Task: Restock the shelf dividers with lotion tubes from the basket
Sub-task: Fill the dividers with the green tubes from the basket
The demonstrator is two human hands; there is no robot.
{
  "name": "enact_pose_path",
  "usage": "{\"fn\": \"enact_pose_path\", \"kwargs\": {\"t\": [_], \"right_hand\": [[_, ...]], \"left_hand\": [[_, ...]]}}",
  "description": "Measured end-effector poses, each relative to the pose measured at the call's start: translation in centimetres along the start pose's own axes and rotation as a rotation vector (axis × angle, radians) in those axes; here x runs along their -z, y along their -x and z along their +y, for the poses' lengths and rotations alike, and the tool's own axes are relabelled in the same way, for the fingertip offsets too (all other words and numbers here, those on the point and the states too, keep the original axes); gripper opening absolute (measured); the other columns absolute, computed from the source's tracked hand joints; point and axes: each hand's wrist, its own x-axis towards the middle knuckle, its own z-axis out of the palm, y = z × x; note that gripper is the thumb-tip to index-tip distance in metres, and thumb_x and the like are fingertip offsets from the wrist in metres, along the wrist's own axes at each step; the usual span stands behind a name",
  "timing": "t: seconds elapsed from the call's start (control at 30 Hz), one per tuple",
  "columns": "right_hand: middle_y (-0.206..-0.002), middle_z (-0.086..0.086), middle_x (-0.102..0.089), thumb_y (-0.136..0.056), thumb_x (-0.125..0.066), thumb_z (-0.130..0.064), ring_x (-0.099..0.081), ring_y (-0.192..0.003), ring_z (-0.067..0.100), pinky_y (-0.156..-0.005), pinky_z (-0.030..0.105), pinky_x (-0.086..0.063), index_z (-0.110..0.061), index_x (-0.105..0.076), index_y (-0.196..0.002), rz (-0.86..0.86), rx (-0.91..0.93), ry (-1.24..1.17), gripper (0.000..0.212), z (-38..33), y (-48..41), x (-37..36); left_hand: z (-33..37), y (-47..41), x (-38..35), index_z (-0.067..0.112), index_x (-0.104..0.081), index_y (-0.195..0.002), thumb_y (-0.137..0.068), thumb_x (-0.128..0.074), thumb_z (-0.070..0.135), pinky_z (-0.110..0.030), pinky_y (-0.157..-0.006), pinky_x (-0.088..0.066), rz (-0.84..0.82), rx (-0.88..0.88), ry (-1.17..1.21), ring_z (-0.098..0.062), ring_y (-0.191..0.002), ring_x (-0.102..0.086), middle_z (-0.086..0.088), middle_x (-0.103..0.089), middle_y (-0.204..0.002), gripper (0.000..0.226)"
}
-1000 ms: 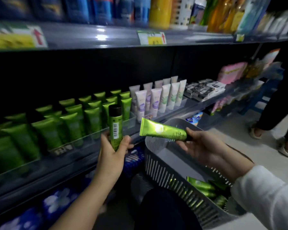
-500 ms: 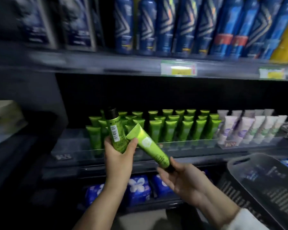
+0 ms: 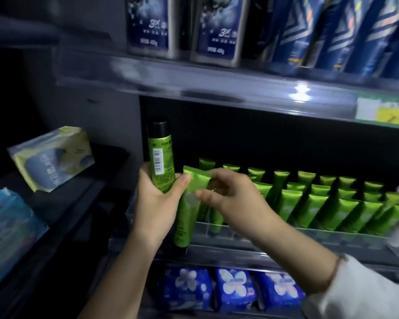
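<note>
Your right hand (image 3: 235, 199) has swung its tube (image 3: 189, 203) from a slant to nearly upright, crimped end up and dark cap down, and the view has closed in on the left end of the shelf; the basket has dropped out of sight.

Your right thumb and fingers (image 3: 217, 180) are curled and pinch that tube near its top, just under the crimp. The cap end hangs in front of the shelf's front edge, lower than the clear rail (image 3: 286, 236). Motion blur hides how firm the pinch is.

Your left hand (image 3: 157, 203) grips a second tube (image 3: 160, 157), cap up and barcode facing you, with the fingers wrapped round its lower half. The left thumb (image 3: 182, 180) lies across it and touches the edge of the right hand's tube. The two tubes stand just beside each other.

Behind your hands the green rows (image 3: 309, 203) stand crimp up behind the rail, running off to the right. The leftmost row sits directly behind your right hand, near the dark side panel (image 3: 115, 134).

Above the rows there is dark open room up to the upper shelf (image 3: 217, 88), which carries blue bottles (image 3: 332, 31). Below, blue packs (image 3: 233, 288) sit under the shelf edge. A pale packet (image 3: 53, 157) leans on the unit to the left, well apart from your hands.
</note>
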Motion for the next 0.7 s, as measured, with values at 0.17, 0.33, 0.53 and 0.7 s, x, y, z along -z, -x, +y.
{"fn": "enact_pose_path", "kwargs": {"t": [0.17, 0.33, 0.53, 0.7], "right_hand": [[-0.056, 0.004, -0.057, -0.081, -0.070, -0.020, -0.057, -0.047, 0.016, -0.055, 0.034, -0.048, -0.009, -0.056, -0.069, 0.006, -0.004, 0.024, 0.021, -0.9, -5.6, -1.7], [-0.051, 0.000, -0.056, -0.083, -0.066, -0.012, -0.061, -0.050, 0.018, -0.058, 0.040, -0.053, -0.018, -0.053, -0.058, 0.036, -0.029, 0.002, 0.029, -1.9, -10.0, -2.6], [-0.057, 0.001, -0.058, -0.083, -0.062, -0.008, -0.066, -0.068, 0.026, -0.080, 0.049, -0.055, -0.021, -0.052, -0.056, 0.054, -0.006, 0.089, 0.032, -1.8, -15.2, -2.8], [-0.091, 0.021, -0.069, -0.084, -0.059, -0.014, -0.064, -0.091, 0.034, -0.084, 0.043, -0.052, -0.027, -0.051, -0.062, -0.059, 0.060, 0.383, 0.027, -0.5, -17.5, -4.0]], "left_hand": [[-1.5, -3.7, 1.3, 0.026, -0.050, -0.102, -0.079, -0.070, 0.023, -0.034, -0.081, -0.051, 0.004, 0.047, 0.042, -0.014, -0.090, -0.065, -0.003, -0.064, -0.095, 0.030], [-3.3, -6.5, 3.6, 0.018, -0.045, -0.114, -0.085, -0.057, 0.049, -0.030, -0.075, -0.057, 0.076, 0.177, 0.091, -0.011, -0.093, -0.064, 0.002, -0.061, -0.109, 0.045], [-4.7, -7.7, 5.7, 0.022, -0.046, -0.093, -0.092, -0.052, 0.032, -0.027, -0.058, -0.054, 0.127, 0.318, 0.093, -0.010, -0.070, -0.054, 0.001, -0.051, -0.084, 0.012], [-5.9, -7.9, 6.2, 0.015, -0.052, -0.098, -0.092, -0.054, 0.028, -0.025, -0.051, -0.049, 0.040, 0.394, 0.035, -0.016, -0.069, -0.056, -0.008, -0.054, -0.085, 0.014]]}}
